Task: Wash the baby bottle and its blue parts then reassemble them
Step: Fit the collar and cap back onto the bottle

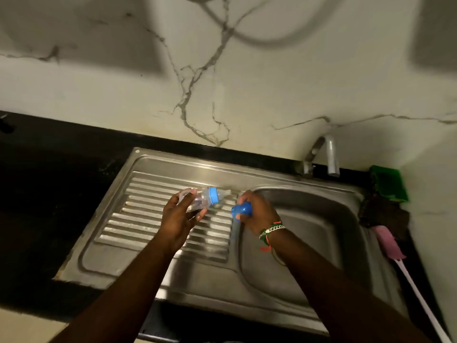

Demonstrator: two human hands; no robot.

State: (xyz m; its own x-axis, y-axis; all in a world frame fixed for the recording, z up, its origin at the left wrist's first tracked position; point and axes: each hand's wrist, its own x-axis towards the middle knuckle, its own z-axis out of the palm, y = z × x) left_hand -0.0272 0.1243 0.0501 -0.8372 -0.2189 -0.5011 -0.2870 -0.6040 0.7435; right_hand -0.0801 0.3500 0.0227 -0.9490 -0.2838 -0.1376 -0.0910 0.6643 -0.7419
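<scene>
My left hand (180,216) grips a clear baby bottle (197,200) held sideways above the ribbed drainboard (138,219). A blue collar ring (214,198) sits on the bottle's neck, with a clear teat (223,194) pointing right. My right hand (259,214) holds a blue cap (241,211) just right of the teat, at the edge of the sink basin (321,219). The cap and teat are apart.
A steel tap (330,154) stands behind the basin. A green sponge holder (389,183) and a dark scrubber (380,211) sit at the right rim. A pink bottle brush (390,241) with a white handle lies along the right edge. Black countertop (49,194) lies to the left.
</scene>
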